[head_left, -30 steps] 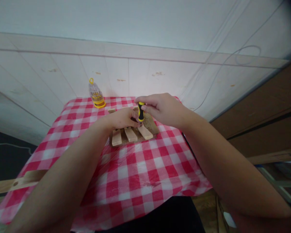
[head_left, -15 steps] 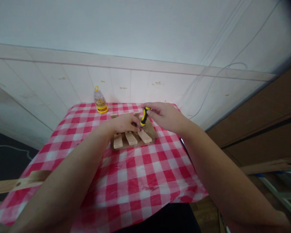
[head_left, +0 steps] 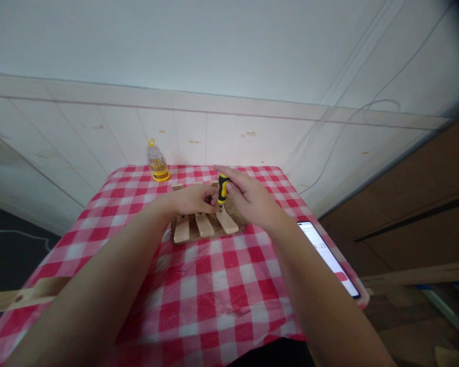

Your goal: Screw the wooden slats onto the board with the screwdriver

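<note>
My right hand (head_left: pixel 249 198) is closed on a yellow-and-black screwdriver (head_left: pixel 222 189), a finger lying over the top of its handle. The screwdriver stands nearly upright, its tip down at the far end of the rightmost wooden slat (head_left: pixel 228 223). Close beside the tip, my left hand (head_left: pixel 196 199) has its fingers curled in a pinch; what they hold, if anything, cannot be made out. A middle slat (head_left: pixel 204 225) and a left slat (head_left: pixel 182 230) lie alongside on a brownish, speckled board (head_left: pixel 235 210). My left hand and forearm hide part of the board.
A clear bit case with a yellow base (head_left: pixel 158 165) stands at the table's back left. On the right edge lies a lit phone (head_left: pixel 327 257), partly behind my right forearm. Red-and-white checked cloth (head_left: pixel 199 285) covers the table, which meets a pale panelled wall (head_left: pixel 229 135).
My right hand has shifted left, and the screwdriver has gone from leaning right to nearly upright. My right forearm has moved left, showing more of the phone. The view has shifted slightly.
</note>
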Demonstrator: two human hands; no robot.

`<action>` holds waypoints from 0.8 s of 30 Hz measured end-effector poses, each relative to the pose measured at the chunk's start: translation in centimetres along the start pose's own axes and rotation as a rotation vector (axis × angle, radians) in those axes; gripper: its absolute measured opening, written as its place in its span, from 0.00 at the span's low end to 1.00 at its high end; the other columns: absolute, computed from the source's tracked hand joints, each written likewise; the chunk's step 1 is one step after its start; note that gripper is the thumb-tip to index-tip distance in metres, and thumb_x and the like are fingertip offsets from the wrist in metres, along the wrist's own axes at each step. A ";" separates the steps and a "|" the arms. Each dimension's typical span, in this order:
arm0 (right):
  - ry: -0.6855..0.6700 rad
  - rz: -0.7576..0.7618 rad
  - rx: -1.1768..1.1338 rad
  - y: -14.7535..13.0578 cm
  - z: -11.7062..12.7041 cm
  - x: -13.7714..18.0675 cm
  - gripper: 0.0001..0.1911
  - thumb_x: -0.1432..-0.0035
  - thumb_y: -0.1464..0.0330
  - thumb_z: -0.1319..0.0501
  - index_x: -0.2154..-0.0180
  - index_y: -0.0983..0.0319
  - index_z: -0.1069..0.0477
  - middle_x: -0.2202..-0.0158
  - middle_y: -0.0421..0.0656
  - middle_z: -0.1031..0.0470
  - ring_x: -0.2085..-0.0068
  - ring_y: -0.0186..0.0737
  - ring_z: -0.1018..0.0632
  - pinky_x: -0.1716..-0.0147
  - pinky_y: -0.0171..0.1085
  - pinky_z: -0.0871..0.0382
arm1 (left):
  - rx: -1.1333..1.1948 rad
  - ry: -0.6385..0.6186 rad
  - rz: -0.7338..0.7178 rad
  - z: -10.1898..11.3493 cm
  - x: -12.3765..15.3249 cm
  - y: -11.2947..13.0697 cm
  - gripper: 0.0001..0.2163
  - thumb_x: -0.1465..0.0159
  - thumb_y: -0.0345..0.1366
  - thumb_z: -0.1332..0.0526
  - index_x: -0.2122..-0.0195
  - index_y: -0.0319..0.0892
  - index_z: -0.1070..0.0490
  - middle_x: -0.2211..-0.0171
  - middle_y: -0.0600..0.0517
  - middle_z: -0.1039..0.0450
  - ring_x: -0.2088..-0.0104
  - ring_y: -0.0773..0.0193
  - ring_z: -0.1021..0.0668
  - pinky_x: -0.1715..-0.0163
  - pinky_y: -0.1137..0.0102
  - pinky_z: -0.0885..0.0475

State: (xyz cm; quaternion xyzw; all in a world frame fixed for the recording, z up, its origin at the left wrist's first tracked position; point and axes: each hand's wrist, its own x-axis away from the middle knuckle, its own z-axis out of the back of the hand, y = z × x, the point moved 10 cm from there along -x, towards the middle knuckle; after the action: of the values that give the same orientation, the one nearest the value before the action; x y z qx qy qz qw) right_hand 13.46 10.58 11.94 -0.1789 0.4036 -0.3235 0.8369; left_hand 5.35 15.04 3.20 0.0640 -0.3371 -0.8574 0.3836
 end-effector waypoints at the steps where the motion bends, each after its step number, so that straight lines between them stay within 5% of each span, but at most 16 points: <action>1: 0.013 0.018 -0.029 0.1 0.0 0.2 0.23 0.36 0.73 0.50 0.42 0.55 0.31 0.43 0.44 0.25 0.44 0.39 0.25 0.43 0.46 0.31 | -0.008 -0.001 0.011 0.0 0.0 0.0 0.08 0.46 0.35 0.40 0.65 0.39 0.30 0.67 0.52 0.27 0.66 0.64 0.27 0.66 0.72 0.35; 8: 0.205 -0.062 -0.047 2.2 1.2 0.6 0.14 0.39 0.65 0.40 0.51 0.57 0.25 0.52 0.46 0.24 0.50 0.41 0.24 0.49 0.43 0.27 | 0.021 0.032 0.065 0.4 0.3 0.5 0.06 0.47 0.36 0.40 0.72 0.41 0.35 0.72 0.54 0.33 0.71 0.67 0.31 0.70 0.72 0.37; 12: 0.112 -0.106 -0.174 2.9 -0.1 0.6 0.21 0.35 0.67 0.45 0.41 0.56 0.34 0.48 0.46 0.24 0.50 0.40 0.23 0.49 0.43 0.27 | 0.045 0.000 0.087 0.1 0.3 0.2 0.07 0.47 0.37 0.40 0.71 0.40 0.34 0.73 0.55 0.33 0.72 0.68 0.31 0.71 0.73 0.37; 16: 0.039 -0.097 -0.177 2.1 -0.9 0.6 0.20 0.34 0.68 0.48 0.42 0.57 0.35 0.46 0.46 0.25 0.48 0.41 0.23 0.47 0.45 0.28 | 0.065 -0.008 0.083 -0.1 0.3 0.0 0.09 0.46 0.38 0.40 0.66 0.40 0.30 0.70 0.53 0.29 0.69 0.65 0.27 0.70 0.72 0.35; 21: 0.144 -0.008 -0.076 1.2 0.3 0.5 0.18 0.40 0.63 0.38 0.48 0.58 0.29 0.49 0.47 0.24 0.49 0.43 0.24 0.48 0.46 0.27 | 0.047 -0.004 0.106 0.1 0.4 0.0 0.08 0.46 0.38 0.38 0.68 0.41 0.31 0.71 0.54 0.30 0.70 0.65 0.28 0.70 0.72 0.36; 24: 0.136 -0.072 -0.077 2.0 0.3 0.7 0.21 0.36 0.66 0.43 0.43 0.57 0.32 0.48 0.46 0.23 0.50 0.42 0.23 0.48 0.45 0.27 | 0.045 -0.029 0.087 -0.1 0.2 -0.1 0.08 0.48 0.38 0.36 0.70 0.41 0.31 0.73 0.55 0.32 0.71 0.66 0.29 0.71 0.73 0.36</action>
State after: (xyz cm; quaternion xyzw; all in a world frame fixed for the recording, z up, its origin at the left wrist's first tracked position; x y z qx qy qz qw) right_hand 14.79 11.60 10.57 -0.2029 0.4651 -0.3491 0.7878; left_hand 5.20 14.83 3.09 0.0452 -0.3643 -0.8329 0.4142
